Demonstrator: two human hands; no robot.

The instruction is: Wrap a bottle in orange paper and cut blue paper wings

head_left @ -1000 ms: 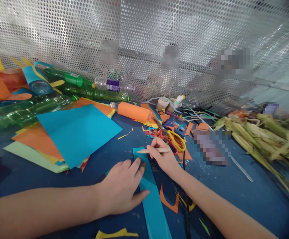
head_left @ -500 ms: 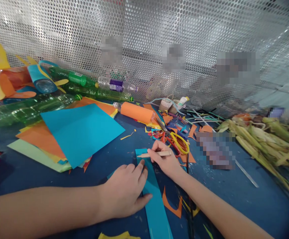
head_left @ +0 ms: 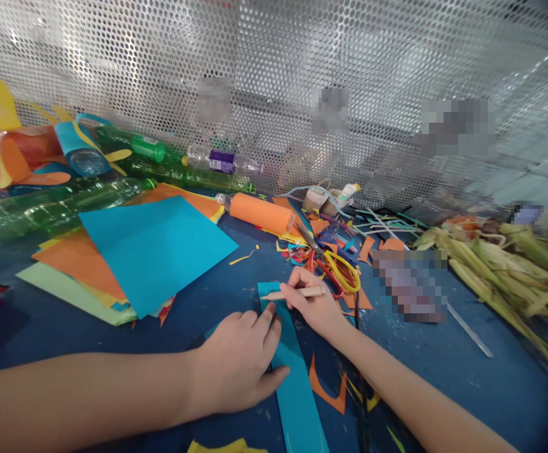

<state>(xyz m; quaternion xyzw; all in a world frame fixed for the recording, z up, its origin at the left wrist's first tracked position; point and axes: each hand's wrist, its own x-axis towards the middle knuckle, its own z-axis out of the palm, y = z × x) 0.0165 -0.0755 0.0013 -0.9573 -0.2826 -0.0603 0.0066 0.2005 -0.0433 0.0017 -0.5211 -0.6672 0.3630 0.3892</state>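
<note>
Left hand (head_left: pixel 240 362): open, palm down, steadying the strip.
Blue strip (head_left: pixel 297 384): flat on the table (head_left: pixel 113 340).
Pen (head_left: pixel 312 291): seemingly marking the strip's far end; tip contact unclear.
Right hand (head_left: pixel 318 314): pinching the pen.
Pen stroke: calls for a still strip.

Two hands (head_left: pixel 240 365) (head_left: pixel 314 308), one pale pen (head_left: pixel 312 291) — one long blue strip (head_left: pixel 299 390), one purple-labelled bottle (head_left: pixel 221 162)

The left hand (head_left: pixel 240 362) is bare, its fingers short and rounded; beyond its wrist the left forearm (head_left: pixel 113 387) is uncovered. The right hand (head_left: pixel 314 308) is bare too, its right forearm (head_left: pixel 406 377) slim and uncovered.
</note>
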